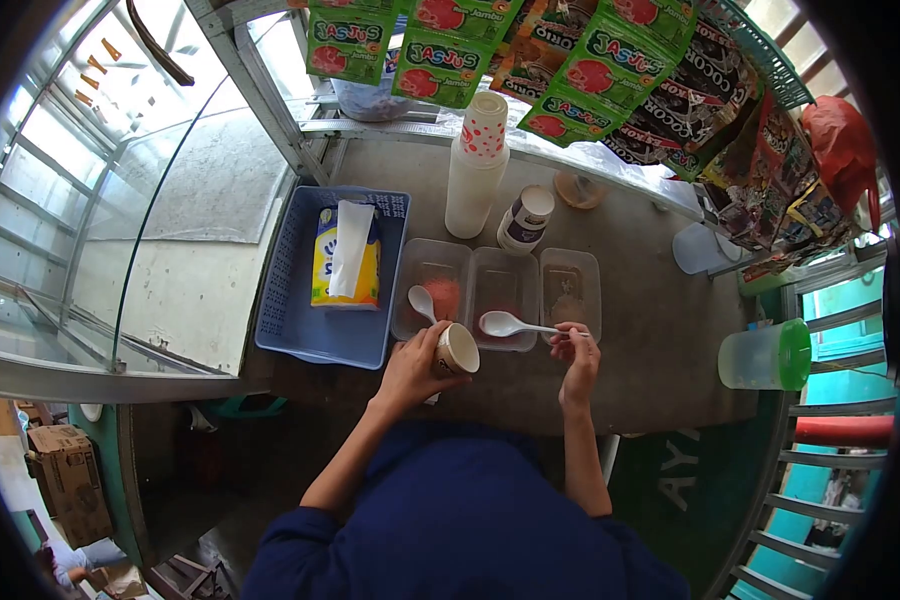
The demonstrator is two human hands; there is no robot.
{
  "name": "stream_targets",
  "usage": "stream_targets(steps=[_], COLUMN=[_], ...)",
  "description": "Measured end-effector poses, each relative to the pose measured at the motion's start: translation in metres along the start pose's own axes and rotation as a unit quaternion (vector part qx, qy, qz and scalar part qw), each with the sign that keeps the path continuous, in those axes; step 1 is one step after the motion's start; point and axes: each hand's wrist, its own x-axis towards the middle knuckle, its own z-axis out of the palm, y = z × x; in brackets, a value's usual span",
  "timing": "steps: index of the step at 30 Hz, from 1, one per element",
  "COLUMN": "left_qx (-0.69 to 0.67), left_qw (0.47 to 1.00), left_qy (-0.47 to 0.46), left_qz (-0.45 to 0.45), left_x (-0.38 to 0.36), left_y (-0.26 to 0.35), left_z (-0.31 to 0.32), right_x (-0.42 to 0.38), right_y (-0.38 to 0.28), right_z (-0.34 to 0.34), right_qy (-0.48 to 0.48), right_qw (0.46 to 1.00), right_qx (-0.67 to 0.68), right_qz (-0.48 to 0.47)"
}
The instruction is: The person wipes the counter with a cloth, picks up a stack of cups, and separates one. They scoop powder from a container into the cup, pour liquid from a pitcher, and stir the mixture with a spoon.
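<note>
My left hand (411,374) is wrapped round a paper cup (458,350), its open mouth tilted toward me. In my right hand (577,362) is the handle of a white spoon (501,323), whose bowl is over the middle clear container (505,268). Some reddish contents lie in that container. The left container (437,252) holds pink-red powder (444,297) and a second white spoon (422,301), just beyond the cup. Pale granules (568,307) lie in the right container (588,270).
A blue basket (271,318) with a tissue pack (346,256) stands left. Behind the containers are stacked cups (477,180) and a labelled tub (525,220). Sachet strips (610,60) hang overhead. A green-lidded jar (765,355) is at right.
</note>
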Motion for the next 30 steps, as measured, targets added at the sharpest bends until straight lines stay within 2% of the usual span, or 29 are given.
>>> stream_targets(steps=[2, 4, 5, 7, 11, 13, 14, 16, 20, 22, 23, 25, 30], left_qx=[-0.001, 0.003, 0.004, -0.03, -0.092, -0.142, -0.142, -0.143, -0.162, -0.161, -0.16, -0.225, -0.279], left_qw=[1.0, 1.0, 1.0, 0.994, 0.987, 0.976, 0.976, 0.968, 0.962, 0.953, 0.954, 0.955, 0.941], left_qy=[-0.007, -0.004, -0.004, 0.066, 0.079, 0.094, 0.094, 0.124, 0.149, 0.185, 0.186, 0.18, 0.179], left_qz=[-0.002, 0.0, 0.0, 0.083, 0.108, 0.134, 0.134, 0.165, 0.164, 0.175, 0.174, 0.069, 0.062], left_x=[0.001, 0.001, 0.001, 0.002, 0.001, 0.001, 0.002, 0.004, 0.003, 0.004, 0.003, -0.001, -0.001], left_y=[0.001, 0.002, 0.002, 0.001, -0.004, -0.01, -0.009, -0.006, -0.005, 0.002, 0.005, 0.009, 0.016], left_z=[0.0, 0.0, 0.0, 0.001, 0.003, 0.007, 0.007, 0.008, 0.014, 0.012, 0.011, 0.012, 0.025], right_x=[-0.005, -0.01, -0.013, -0.019, -0.028, -0.031, -0.031, -0.033, -0.041, -0.044, -0.046, -0.048, -0.047], right_y=[-0.007, -0.01, -0.013, -0.025, -0.046, -0.056, -0.058, -0.06, -0.065, -0.064, -0.063, -0.063, -0.063], right_z=[0.006, 0.01, 0.013, 0.018, 0.026, 0.028, 0.028, 0.03, 0.043, 0.046, 0.047, 0.048, 0.051], right_qy=[-0.033, -0.142, -0.143, -0.218, -0.243, -0.261, -0.261, -0.267, -0.274, -0.305, -0.306, -0.293, -0.286], right_qw=[0.999, 0.99, 0.99, 0.975, 0.966, 0.95, 0.95, 0.894, 0.855, 0.815, 0.815, 0.82, 0.808], right_qx=[0.001, -0.004, -0.003, 0.009, 0.016, -0.064, -0.064, -0.219, -0.291, -0.344, -0.343, -0.332, -0.355], right_qz=[0.002, -0.011, -0.011, -0.052, -0.09, -0.158, -0.158, -0.285, -0.329, -0.352, -0.352, -0.363, -0.374])
